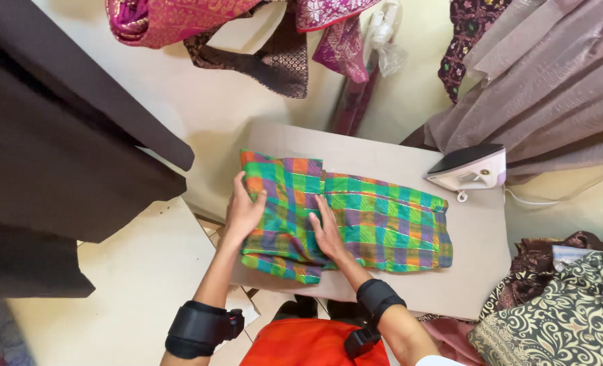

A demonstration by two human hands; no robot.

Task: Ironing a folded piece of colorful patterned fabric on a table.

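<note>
The checked cloth [345, 220] is lying flat as I am pressing my open left hand [245, 211] and open right hand [327, 234] on its left fold, gripping nothing, smoothing evenly.

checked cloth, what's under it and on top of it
Both hands press on the checked cloth: left hand, right hand. Under it lies the grey board; the covered part is hidden.

Count from the head view — two hands on the cloth: left hand [244, 210], right hand [327, 234]. One checked green cloth [376, 227], folded. One ironing board [474, 271]. One iron [469, 168]. Two black wrist bands — left band [198, 329], right band [376, 301]. One patterned dark fabric pile [566, 315] at right.
</note>
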